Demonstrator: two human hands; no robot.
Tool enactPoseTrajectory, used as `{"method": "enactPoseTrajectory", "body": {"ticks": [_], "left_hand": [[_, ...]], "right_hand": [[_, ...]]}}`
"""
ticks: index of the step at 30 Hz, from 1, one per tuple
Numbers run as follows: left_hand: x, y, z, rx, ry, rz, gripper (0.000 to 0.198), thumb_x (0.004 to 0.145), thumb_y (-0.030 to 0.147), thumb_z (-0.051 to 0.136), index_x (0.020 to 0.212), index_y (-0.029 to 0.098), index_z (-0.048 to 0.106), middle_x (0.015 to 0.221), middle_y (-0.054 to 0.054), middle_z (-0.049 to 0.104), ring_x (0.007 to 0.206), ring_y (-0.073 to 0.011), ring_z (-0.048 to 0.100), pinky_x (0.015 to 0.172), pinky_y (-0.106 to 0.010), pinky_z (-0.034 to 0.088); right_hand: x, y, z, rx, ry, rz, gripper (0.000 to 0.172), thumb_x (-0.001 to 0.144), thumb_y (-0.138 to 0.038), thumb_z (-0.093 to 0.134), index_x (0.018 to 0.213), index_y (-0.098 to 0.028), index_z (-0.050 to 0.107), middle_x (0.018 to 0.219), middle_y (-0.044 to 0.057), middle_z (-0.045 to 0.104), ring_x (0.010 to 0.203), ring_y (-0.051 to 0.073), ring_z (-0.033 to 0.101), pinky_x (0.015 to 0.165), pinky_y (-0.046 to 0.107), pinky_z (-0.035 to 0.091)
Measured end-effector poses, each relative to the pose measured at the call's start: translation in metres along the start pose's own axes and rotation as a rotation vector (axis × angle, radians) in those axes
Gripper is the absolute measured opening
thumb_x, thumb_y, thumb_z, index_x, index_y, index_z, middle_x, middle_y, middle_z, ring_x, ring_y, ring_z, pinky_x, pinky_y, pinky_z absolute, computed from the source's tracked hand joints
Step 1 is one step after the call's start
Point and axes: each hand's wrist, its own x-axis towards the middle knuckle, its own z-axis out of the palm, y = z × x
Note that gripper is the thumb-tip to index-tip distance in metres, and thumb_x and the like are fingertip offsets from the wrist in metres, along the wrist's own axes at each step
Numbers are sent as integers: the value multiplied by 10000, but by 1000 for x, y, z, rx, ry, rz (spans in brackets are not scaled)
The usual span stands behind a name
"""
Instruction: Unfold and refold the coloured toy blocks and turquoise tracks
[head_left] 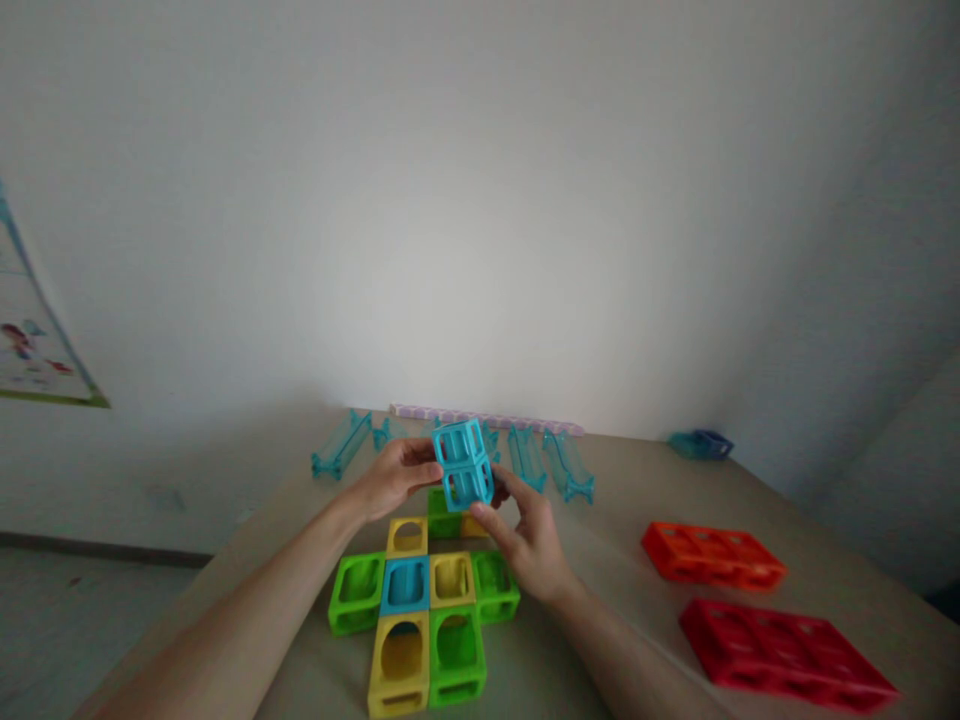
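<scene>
Between my two hands, a blue open-sided plastic block [463, 464] of two joined cubes is held tilted above the table. My left hand [397, 475] pinches its left side. On its lower right side, my right hand [529, 535] grips it with thumb and fingers. Below lies a flat cluster of joined cube blocks: a blue cube [406, 586] in the middle, yellow cubes [400, 655] and green cubes [457, 650] around it. Another green cube [444, 515] at the back is partly hidden by the held block and my right hand.
Clear blue track pieces [568, 465] lie in a row near the wall, before a patterned purple strip [487, 418]. To the right are an orange three-part block [712, 555] and a red one [784, 655]. Dark blue pieces [703, 445] sit at the back right corner.
</scene>
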Motion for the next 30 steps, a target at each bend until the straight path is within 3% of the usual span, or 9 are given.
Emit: {"method": "enactPoseTrajectory", "body": {"ticks": [13, 17, 20, 26, 30], "left_hand": [[0, 0, 2, 90, -42, -47, 391, 693, 375, 743, 983, 115, 707, 898, -101, 721, 821, -223, 651, 798, -344, 471], [-2, 1, 2, 20, 7, -50, 351, 684, 333, 750, 963, 126, 701, 857, -82, 722, 781, -209, 657, 764, -330, 488], [-5, 6, -1, -126, 14, -38, 376, 710, 420, 702, 937, 121, 690, 803, -90, 716, 711, -212, 663, 689, -327, 509], [-13, 17, -7, -302, -343, -240, 641, 709, 661, 514, 932, 74, 645, 819, -143, 684, 615, -253, 665, 511, -304, 489], [-15, 16, -9, -276, -427, -342, 610, 729, 652, 458, 908, 91, 616, 768, -137, 673, 500, -233, 644, 432, -278, 446]], "right_hand": [[-1, 5, 4, -34, 23, 18, 405, 821, -399, 636, 1152, -175, 565, 860, 19, 612, 781, 169, 534, 743, 298, 430], [-1, 0, 2, -132, -73, 12, 451, 775, -358, 678, 1161, -180, 527, 918, 34, 610, 815, 182, 533, 767, 316, 420], [-2, -7, -1, -196, -196, 4, 511, 717, -340, 720, 1153, -187, 502, 906, 31, 587, 800, 185, 526, 747, 317, 420], [-1, -16, -4, -300, -355, -52, 392, 671, -204, 685, 1040, -200, 554, 1016, 58, 536, 926, 217, 515, 800, 338, 405], [-1, -19, -4, -332, -389, -57, 327, 650, -133, 622, 967, -201, 579, 991, 49, 527, 932, 215, 515, 834, 350, 386]]}}
